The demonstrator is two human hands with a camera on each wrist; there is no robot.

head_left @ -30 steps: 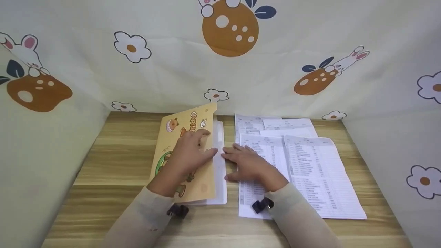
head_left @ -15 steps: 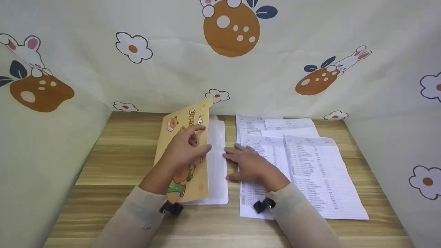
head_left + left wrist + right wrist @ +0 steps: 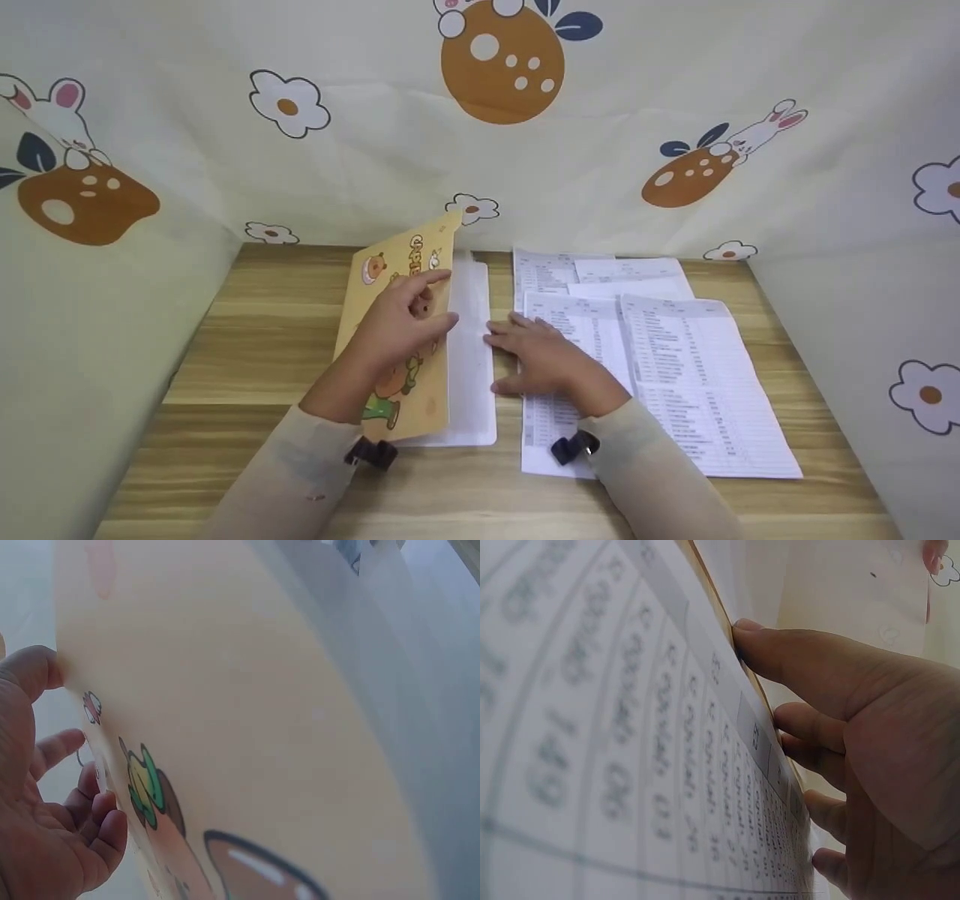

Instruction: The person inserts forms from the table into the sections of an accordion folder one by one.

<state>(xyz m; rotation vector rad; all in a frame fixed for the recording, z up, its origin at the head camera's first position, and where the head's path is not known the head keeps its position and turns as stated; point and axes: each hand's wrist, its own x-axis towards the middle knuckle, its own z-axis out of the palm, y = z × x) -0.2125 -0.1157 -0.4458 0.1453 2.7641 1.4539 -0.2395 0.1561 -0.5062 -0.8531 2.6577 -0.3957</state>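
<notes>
A tan cartoon folder point(image 3: 430, 397) stands with its front cover lifted at a slant, clear plastic sleeves point(image 3: 472, 375) showing under it. My left hand point(image 3: 405, 315) holds the cover's free edge, thumb and index fingertips right at that edge. The left wrist view shows the thumb on the edge of the cover point(image 3: 225, 690) and the other fingers curled. My right hand point(image 3: 544, 356) lies with spread fingers over the left edge of a printed sheet point(image 3: 555, 442), fingertips reaching down to the tabletop. In the right wrist view the fingers line the edge of the printed sheet point(image 3: 630, 727).
Another printed sheet point(image 3: 712, 390) lies to the right, overlapping the first. More papers point(image 3: 634, 270) are behind them. The wood-grain table point(image 3: 247, 360) is enclosed by a patterned cloth point(image 3: 375, 172) at the back and sides.
My left hand has moved slightly left with the folder cover, tilting it further up and baring more of the sleeves. The right hand and papers have stayed in place.
</notes>
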